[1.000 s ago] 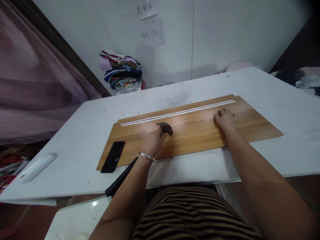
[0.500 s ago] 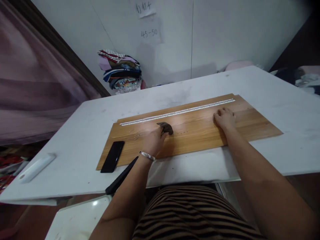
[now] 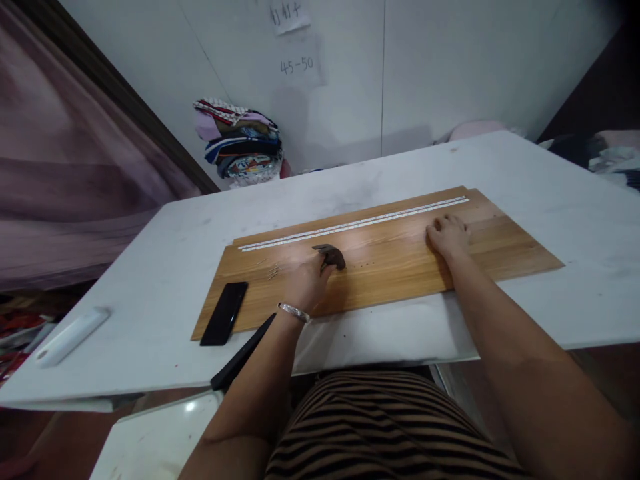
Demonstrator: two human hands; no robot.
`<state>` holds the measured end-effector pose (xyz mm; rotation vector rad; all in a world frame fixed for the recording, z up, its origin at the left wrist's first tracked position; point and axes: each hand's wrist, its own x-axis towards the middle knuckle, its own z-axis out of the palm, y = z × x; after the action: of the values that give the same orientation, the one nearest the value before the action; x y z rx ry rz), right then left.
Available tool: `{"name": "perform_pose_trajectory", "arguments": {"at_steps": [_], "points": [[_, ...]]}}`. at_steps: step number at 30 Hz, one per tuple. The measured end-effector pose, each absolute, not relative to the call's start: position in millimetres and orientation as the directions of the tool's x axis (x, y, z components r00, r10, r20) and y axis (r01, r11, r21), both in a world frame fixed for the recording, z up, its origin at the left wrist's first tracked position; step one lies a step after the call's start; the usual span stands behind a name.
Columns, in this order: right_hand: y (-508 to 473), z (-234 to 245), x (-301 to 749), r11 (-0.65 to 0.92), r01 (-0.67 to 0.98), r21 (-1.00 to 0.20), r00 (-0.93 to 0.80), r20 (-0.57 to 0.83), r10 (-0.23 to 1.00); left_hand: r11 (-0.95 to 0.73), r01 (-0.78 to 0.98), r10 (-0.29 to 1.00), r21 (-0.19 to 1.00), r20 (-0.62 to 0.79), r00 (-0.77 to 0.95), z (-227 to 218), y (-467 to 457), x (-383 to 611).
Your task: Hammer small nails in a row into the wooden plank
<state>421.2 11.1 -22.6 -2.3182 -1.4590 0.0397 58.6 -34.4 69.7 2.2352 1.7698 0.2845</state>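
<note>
Head view: pale wall [image 3: 460,67] at the back. In front of it, wide white table [image 3: 150,267]. Draped along the left, pinkish curtain [image 3: 75,147]. Flat on the table, toward the near side, wood-grain board [image 3: 400,283], lying slightly aslant. At the table's far edge, by the wall, stack of folded cloth [image 3: 243,143]. Along the board's far side, two white marked strips [image 3: 355,225], close together. Over the board's near part, hammer [image 3: 334,257], black handle slanting back to the table's near edge; cannot tell if touching the wood. Clamped on it near the head, left hand [image 3: 305,283]. Farther right, resting on the board with fingers bent, right hand [image 3: 450,237]; cannot tell if pinching anything. At the board's left end, black phone [image 3: 223,313], poking past the near edge. Just behind the left hand, silvery bracelet [image 3: 294,311]. Between phone and hammer, several loose nails [image 3: 274,272]. Right of the hammer's head, row of tiny dark dots [image 3: 367,265].
</note>
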Motion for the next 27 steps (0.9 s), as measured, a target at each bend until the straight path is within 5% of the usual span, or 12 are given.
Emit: {"name": "perform_pose_trajectory", "arguments": {"at_steps": [27], "points": [[13.2, -27.3, 423.9, -0.37, 0.856, -0.362, 0.458, 0.195, 0.867, -0.215, 0.921, 0.974, 0.325, -0.001, 0.227, 72.5, -31.2, 56.0]]}}
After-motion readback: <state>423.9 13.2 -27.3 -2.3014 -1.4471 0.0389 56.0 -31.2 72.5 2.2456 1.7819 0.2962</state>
